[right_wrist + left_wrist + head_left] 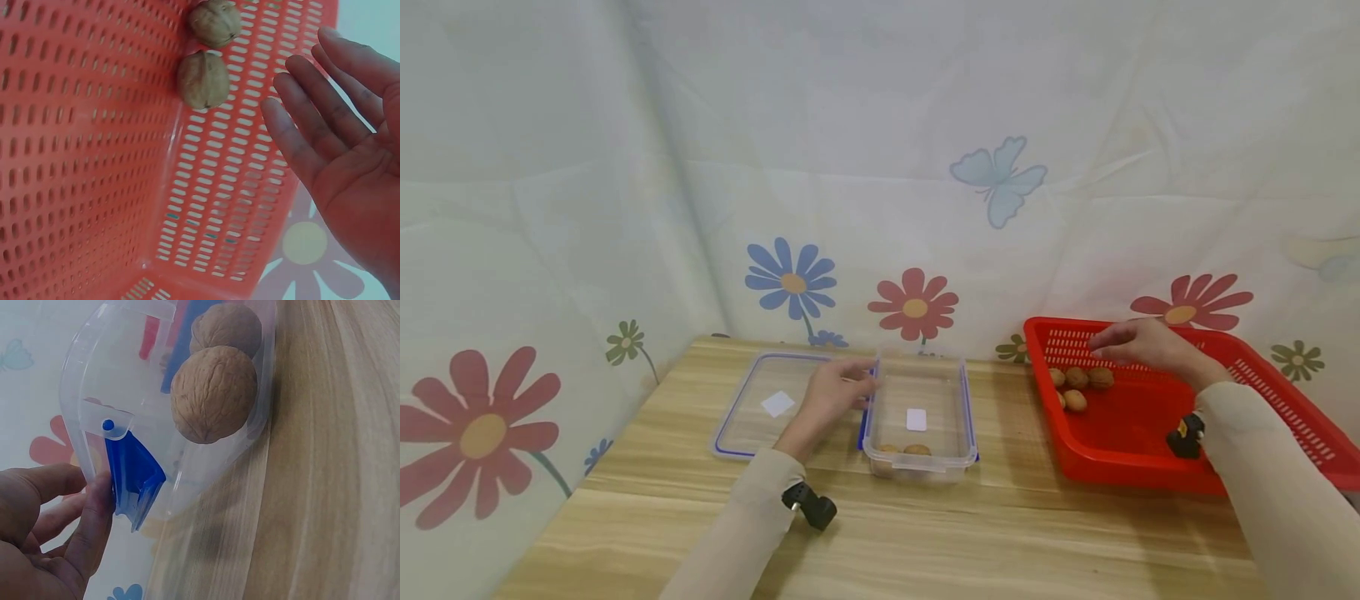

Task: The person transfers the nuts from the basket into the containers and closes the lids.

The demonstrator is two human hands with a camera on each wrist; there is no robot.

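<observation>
Left hand (831, 392) touching container (919, 467) clasp | right hand (1138, 343) open over basket (1120, 454) | walnuts (1078, 385) part-hidden

Both arms wear long, plain beige sleeves reaching the wrists. A small black camera unit (808, 504) is strapped under the left wrist, nearer me than the clear box (919, 417); the one on the right wrist (1185, 436) shows what may be a yellow mark.

Brown bumpy walnuts (1078, 388) sit in a bunch in the red basket (1285, 400) — two more walnuts lie in the clear box (917, 454), its blue clip (134, 478) open.
</observation>
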